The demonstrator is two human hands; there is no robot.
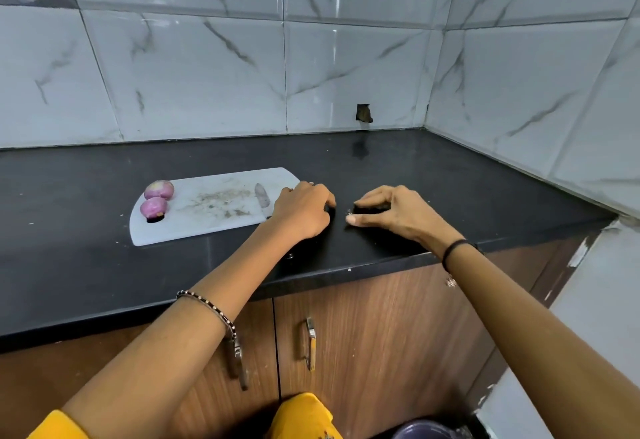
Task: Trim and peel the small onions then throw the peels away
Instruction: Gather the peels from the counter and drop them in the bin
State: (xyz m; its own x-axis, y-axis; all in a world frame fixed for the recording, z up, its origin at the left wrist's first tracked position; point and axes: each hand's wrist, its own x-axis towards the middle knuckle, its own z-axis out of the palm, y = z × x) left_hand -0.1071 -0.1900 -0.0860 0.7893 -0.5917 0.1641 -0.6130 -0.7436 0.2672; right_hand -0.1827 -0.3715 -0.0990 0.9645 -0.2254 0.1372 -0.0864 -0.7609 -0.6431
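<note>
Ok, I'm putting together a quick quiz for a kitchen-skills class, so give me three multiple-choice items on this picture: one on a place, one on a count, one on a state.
1. Where does the blade of the knife lie?
A. On the right end of the cutting board
B. On the counter by the wall
C. Under a cabinet door

2. How many onions are on the board?
A. One
B. Two
C. Four

3. What state are the onions in?
A. Sliced into rings
B. Diced
C. Whole

Answers:
1 A: the blade rests flat on the board's right end, just beside the left hand.
2 B: two purple onions sit side by side at the board's left end.
3 C: both are round and uncut.
</note>
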